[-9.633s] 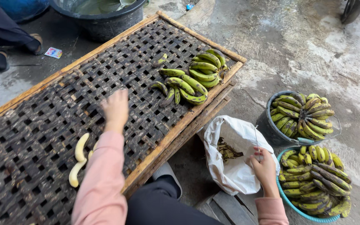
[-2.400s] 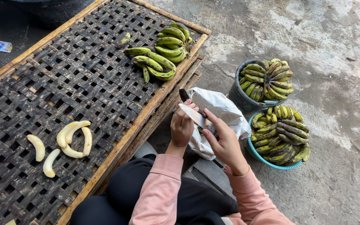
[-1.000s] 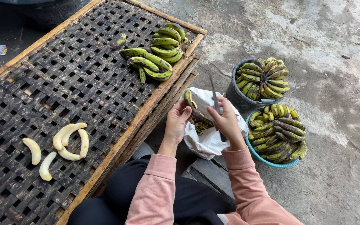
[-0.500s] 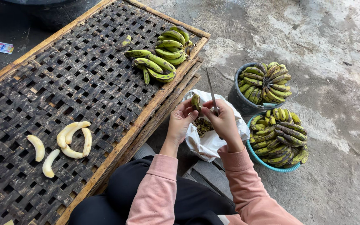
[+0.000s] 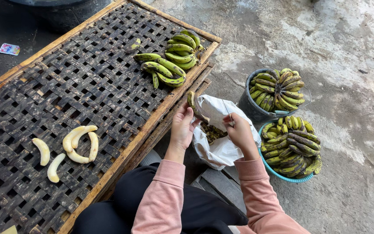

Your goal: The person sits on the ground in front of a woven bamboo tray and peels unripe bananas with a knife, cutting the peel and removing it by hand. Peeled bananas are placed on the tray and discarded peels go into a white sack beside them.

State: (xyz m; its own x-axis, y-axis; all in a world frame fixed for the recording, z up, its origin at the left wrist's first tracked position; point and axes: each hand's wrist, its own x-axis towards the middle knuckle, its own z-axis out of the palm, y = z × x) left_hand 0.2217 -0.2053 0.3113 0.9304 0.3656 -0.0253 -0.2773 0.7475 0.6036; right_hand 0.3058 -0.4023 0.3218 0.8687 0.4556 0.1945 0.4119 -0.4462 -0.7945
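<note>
A green banana [image 5: 194, 105] is standing nearly upright, its long axis running from the left hand [image 5: 182, 128], which is gripping its lower end, up and slightly left above the white bag [image 5: 221, 149] of dark peelings. The right hand [image 5: 240, 131] is closing on a thin blade [image 5: 227, 111] just beside it. A grey bucket [image 5: 249, 110] and a blue basin [image 5: 282, 174] are holding green bananas; peeled bananas [image 5: 79, 143] are lying on the woven rack [image 5: 66, 95]

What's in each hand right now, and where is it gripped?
The left hand holds an unpeeled banana by its lower end. The right hand grips a knife by the handle, above the white bag.
</note>
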